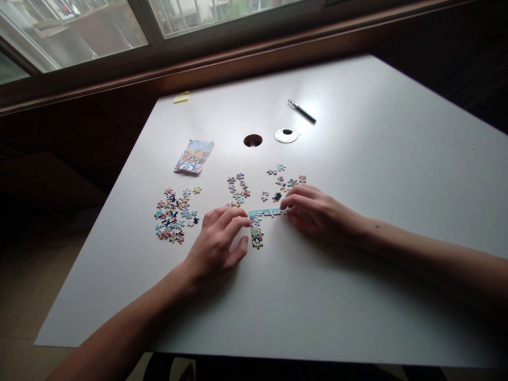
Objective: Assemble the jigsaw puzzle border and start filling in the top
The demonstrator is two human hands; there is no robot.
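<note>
Nearest the lens, lower left of the frame: left hand [220, 239], palm down on the white bench [357, 296], fingers curled loosely, grasping nothing, fingertips touching the left end of the joined puzzle strip [265, 212]. Right of centre: right hand [313, 211], also palm down, fingers bent and pressing on the right end of that strip; whether a loose piece sits under the fingers, cannot tell. Joined strip at mid-frame between both hands, pale blue, running left to right, with a short leg of joined pieces [256, 235] dropping from its left end, just beside the left thumb.

Just above the hands, near the strip: scattered loose pieces [238, 190] at centre and a further small scatter [286, 179] by the right knuckles. Left of the left hand, well apart from the strip: denser pile of pieces [174, 216]. Above that pile: printed packet [194, 156] lying flat. Higher, centre: round cable hole [253, 140] with its cover [286, 135] lying beside it. Beyond, upper centre: dark pen [301, 111]. Upper left, near the bench edge: yellow sticky note [181, 97]. Along the top of the frame: window [79, 26].
</note>
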